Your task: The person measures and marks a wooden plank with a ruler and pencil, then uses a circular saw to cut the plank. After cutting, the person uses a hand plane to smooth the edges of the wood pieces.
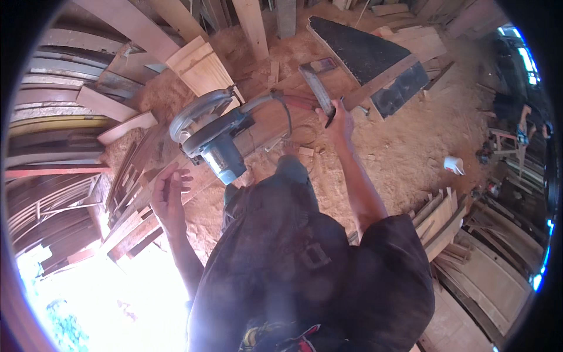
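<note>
In my right hand [339, 123] is a flat grey metal blade [318, 87] with a dark end near my palm. Its exact kind I cannot make out. The hand is above a long wooden beam [380, 86] that slants across the floor in front of me. A circular saw [217, 138] with a bluish motor housing rests on or beside that beam, left of centre. My left hand [169, 196] hangs in the air just left of and nearer than the saw, fingers apart and slightly curled, holding nothing.
A black panel [366, 50] lies at the far side. Stacked boards [58, 94] fill the left, and more planks [487, 281] lie at the lower right. A white container [453, 165] sits on the sawdust-covered floor [404, 158]. Bright light washes out the lower left.
</note>
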{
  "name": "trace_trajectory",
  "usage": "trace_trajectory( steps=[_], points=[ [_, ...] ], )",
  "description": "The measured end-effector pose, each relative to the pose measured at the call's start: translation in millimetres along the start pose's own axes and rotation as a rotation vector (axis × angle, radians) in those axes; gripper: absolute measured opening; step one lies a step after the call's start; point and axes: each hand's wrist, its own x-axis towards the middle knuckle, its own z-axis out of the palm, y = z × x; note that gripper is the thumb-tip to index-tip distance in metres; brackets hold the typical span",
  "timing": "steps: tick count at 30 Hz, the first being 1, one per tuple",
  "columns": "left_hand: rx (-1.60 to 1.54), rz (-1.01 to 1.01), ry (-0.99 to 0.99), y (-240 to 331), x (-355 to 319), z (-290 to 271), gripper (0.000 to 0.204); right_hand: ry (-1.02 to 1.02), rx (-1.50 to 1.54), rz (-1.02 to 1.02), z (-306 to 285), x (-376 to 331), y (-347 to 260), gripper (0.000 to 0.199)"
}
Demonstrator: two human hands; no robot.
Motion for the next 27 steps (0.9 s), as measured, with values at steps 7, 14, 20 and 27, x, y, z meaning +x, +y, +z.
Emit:
trace_trajectory(
  steps=[7,14,20,27],
  points=[
    [0.098,0.055,-0.028,56.2,21.2,70.5,0.029,-0.093,0.025,-0.065,-2.9,-7.2,13.9,0.058],
    [0.125,0.035,-0.056,75.9,50.4,109.6,0.027,-0.173,-0.008,-0.168,-38.7,-17.9,19.3,0.062],
    [0.144,0.121,-0.038,67.4,58.9,108.3,0.024,-0.212,0.022,-0.226,-72.6,-28.9,15.6,0.039],
    [0.169,0.125,-0.005,51.9,61.2,113.7,0.024,-0.312,-0.003,-0.391,-84.5,27.3,-6.5,0.022]
  ],
)
